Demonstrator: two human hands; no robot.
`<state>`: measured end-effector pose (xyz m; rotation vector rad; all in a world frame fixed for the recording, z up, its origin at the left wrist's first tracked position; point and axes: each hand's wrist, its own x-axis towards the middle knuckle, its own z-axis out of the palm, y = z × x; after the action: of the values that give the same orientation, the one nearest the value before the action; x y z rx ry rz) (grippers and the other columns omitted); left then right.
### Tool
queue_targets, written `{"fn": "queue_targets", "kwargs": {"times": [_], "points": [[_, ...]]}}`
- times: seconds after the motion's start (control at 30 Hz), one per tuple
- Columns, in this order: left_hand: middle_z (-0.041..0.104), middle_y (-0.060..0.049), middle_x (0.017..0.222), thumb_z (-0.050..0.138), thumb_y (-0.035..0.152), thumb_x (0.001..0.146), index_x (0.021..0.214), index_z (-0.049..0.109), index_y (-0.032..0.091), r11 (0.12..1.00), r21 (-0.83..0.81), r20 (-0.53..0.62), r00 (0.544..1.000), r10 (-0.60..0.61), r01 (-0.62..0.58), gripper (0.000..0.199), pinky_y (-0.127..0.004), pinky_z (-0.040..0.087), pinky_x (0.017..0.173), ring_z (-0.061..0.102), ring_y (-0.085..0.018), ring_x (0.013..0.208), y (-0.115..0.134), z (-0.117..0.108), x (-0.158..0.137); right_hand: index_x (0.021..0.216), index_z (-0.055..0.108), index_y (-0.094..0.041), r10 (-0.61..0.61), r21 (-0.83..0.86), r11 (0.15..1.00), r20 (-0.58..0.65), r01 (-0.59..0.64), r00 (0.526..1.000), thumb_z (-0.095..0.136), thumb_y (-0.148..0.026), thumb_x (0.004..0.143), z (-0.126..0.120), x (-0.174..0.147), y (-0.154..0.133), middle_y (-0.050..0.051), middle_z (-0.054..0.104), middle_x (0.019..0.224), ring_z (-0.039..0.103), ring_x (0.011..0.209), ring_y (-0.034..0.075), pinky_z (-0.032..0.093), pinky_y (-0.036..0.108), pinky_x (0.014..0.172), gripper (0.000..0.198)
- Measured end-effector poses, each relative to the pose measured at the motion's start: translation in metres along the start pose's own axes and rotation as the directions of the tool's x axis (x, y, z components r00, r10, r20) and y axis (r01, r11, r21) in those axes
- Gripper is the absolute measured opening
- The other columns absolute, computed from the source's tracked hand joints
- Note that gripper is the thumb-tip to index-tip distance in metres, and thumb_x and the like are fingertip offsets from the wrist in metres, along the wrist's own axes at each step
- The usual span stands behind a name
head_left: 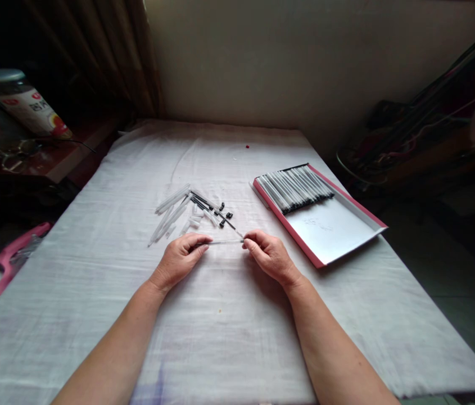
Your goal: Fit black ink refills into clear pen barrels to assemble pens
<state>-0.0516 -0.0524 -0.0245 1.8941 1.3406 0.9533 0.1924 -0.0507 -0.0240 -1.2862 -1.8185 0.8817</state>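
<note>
The left hand (184,256) is pinching one end of a slim translucent pen tube (226,242) between thumb and fingers, and the right hand (270,253) is closing its thumb and forefinger on the other end. The tube is lying nearly level across the gap between the two hands, just above or on the cloth-covered tabletop (220,343); which of these, one cannot tell. A dark ink refill (226,220) is slanting from the loose parts toward the right fingertips, though whether it is touching them is unclear.

Just beyond the left hand, clear pen barrels (168,219) are lying in a loose heap, with small black plugs (222,223) and whitish caps (193,222) scattering beside them. To the right, a shallow red-edged box lid (325,233) is resting at an angle, and a tight row of black-tipped pens (294,188) is filling its far part. A tiny red bit (247,147) is sitting near the far edge. Off to the left, a pink handle (13,253) is showing beside the tabletop, and a lidded, labelled jar (30,107) is standing farther back.
</note>
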Motion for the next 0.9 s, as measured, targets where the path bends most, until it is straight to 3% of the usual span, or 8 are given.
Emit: {"fn": "queue_targets", "kwargs": {"times": [0.43,0.7,0.9], "points": [[0.073,-0.006,0.093,0.059,0.023,0.085,0.096,0.072,0.019,0.988,0.05,-0.078,0.985,0.153,-0.149,0.017,-0.029,0.055,0.082,0.068,-0.017,0.087,0.001,0.01,-0.001,0.063,0.055,-0.022,0.067,-0.046,0.996,-0.084,-0.071,0.994,0.045,-0.04,0.09,0.002,0.002,-0.004,0.0,0.062,0.056,0.057,0.052,0.013,0.042,0.023,0.057,0.034],[0.072,-0.006,0.095,0.056,0.023,0.087,0.097,0.071,0.021,0.972,0.126,-0.146,0.966,0.215,-0.198,0.017,-0.028,0.054,0.082,0.067,-0.017,0.088,0.012,0.025,0.0,0.055,0.051,-0.022,0.172,0.098,0.983,-0.163,-0.158,0.972,0.042,-0.057,0.088,0.002,0.005,0.007,0.0,0.054,0.045,0.051,0.044,0.013,0.039,0.024,0.047,0.049],[0.072,-0.005,0.094,0.057,0.023,0.087,0.097,0.07,0.02,0.973,0.106,-0.13,0.967,0.218,-0.205,0.017,-0.028,0.054,0.083,0.067,-0.017,0.089,0.01,0.029,0.001,0.062,0.056,-0.022,0.085,-0.031,0.995,-0.155,-0.091,0.984,0.038,-0.051,0.091,-0.003,0.005,0.007,0.001,0.064,0.057,0.059,0.055,0.015,0.04,0.024,0.056,0.045]]}}
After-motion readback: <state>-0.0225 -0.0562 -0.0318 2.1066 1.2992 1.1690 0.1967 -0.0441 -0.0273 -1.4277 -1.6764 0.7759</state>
